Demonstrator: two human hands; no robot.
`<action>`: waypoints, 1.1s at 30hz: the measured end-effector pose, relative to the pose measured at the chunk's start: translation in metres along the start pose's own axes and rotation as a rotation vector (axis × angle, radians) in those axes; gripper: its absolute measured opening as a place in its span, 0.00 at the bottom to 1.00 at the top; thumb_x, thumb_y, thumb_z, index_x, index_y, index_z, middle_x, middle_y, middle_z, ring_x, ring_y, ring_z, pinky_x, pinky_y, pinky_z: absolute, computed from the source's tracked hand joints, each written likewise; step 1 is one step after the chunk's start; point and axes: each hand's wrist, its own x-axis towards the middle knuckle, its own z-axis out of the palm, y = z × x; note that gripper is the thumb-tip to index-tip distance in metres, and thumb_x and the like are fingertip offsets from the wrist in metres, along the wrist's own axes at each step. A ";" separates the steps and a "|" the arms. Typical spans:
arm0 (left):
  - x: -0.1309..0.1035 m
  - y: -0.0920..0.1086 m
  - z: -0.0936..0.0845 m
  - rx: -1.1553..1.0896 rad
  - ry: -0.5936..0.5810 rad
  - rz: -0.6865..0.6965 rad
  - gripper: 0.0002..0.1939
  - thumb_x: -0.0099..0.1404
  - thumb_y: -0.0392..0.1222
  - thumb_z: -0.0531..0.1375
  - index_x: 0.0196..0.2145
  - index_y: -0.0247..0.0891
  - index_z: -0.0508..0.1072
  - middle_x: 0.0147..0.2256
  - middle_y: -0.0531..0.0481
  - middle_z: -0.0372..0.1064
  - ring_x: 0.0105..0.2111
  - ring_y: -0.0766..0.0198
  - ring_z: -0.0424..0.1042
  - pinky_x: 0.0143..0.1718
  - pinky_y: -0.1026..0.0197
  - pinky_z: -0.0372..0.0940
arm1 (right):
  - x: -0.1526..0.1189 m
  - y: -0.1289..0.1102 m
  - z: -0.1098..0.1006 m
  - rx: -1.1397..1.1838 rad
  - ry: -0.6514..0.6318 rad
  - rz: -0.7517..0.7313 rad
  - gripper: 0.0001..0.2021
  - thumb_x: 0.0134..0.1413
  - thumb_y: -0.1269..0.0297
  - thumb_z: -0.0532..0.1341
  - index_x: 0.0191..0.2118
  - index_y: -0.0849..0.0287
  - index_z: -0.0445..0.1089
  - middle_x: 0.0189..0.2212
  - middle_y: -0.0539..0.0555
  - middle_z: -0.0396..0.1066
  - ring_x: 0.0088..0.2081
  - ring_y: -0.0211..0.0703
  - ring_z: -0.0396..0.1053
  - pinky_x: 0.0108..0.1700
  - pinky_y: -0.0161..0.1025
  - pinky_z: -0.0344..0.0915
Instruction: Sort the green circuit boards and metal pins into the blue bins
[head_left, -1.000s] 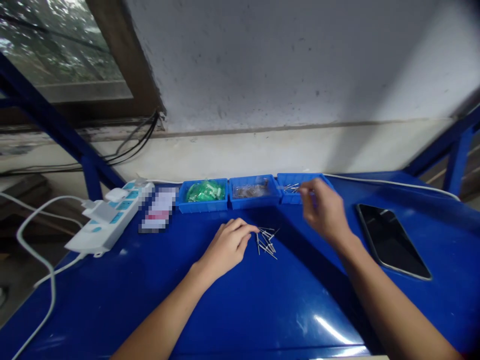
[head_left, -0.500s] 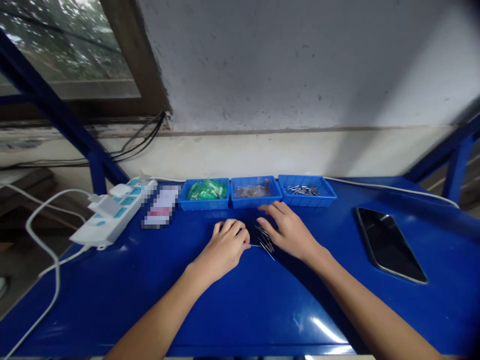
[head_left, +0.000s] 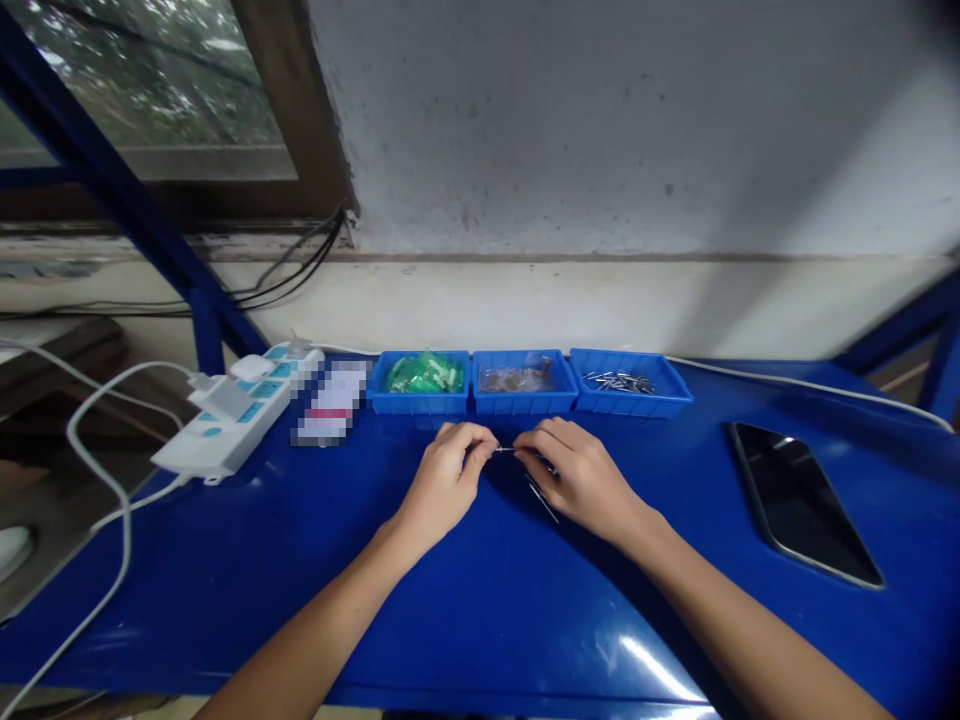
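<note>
Between my two hands a thin metal pin (head_left: 505, 450) lies roughly level. My left hand (head_left: 454, 475) pinches its left end between thumb and fingertips. The right end is pinched by my right hand (head_left: 574, 465), its fingers bent together. Several loose metal pins (head_left: 544, 500) rest on the blue table (head_left: 480, 620), partly covered by my right hand. Beyond the hands stand three blue trays: one with green bagged pieces (head_left: 425, 374), one with small clear-bagged parts (head_left: 517, 379), and one with metal pins (head_left: 621, 383).
A black phone (head_left: 806, 500) lies on the table at the right. At the left are a white power strip (head_left: 232, 415) with plugs and cables, and a partly blurred paper-like item (head_left: 330, 405). A white cable (head_left: 802, 380) runs along the back edge.
Both hands have come together, and a pin is now held between them. My right hand has closed its fingers. The whole view has shifted slightly.
</note>
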 end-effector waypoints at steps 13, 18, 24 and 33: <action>-0.003 0.015 0.001 0.029 -0.101 0.025 0.14 0.68 0.39 0.47 0.26 0.39 0.64 0.26 0.53 0.66 0.32 0.62 0.63 0.35 0.60 0.59 | 0.001 -0.005 -0.004 -0.061 -0.006 -0.080 0.10 0.63 0.68 0.49 0.36 0.60 0.67 0.28 0.54 0.66 0.30 0.41 0.59 0.34 0.38 0.56; -0.003 0.019 0.001 0.003 -0.013 -0.009 0.12 0.64 0.35 0.50 0.22 0.39 0.60 0.23 0.54 0.62 0.30 0.63 0.62 0.32 0.62 0.58 | 0.003 -0.010 -0.005 -0.029 0.014 -0.102 0.09 0.62 0.70 0.49 0.36 0.60 0.66 0.27 0.54 0.66 0.29 0.41 0.58 0.33 0.38 0.55; -0.001 0.020 0.006 -0.026 -0.013 -0.013 0.15 0.68 0.42 0.48 0.26 0.39 0.68 0.26 0.53 0.67 0.33 0.62 0.64 0.36 0.60 0.61 | 0.006 0.000 -0.017 0.002 0.024 -0.081 0.10 0.62 0.68 0.49 0.34 0.60 0.65 0.28 0.54 0.66 0.30 0.41 0.60 0.34 0.38 0.57; 0.014 0.025 0.035 0.281 -0.494 0.332 0.34 0.65 0.62 0.47 0.63 0.45 0.47 0.65 0.45 0.37 0.64 0.48 0.36 0.60 0.37 0.40 | -0.017 0.102 -0.051 -0.419 0.435 0.627 0.17 0.57 0.54 0.54 0.43 0.62 0.68 0.27 0.55 0.69 0.30 0.46 0.66 0.32 0.39 0.59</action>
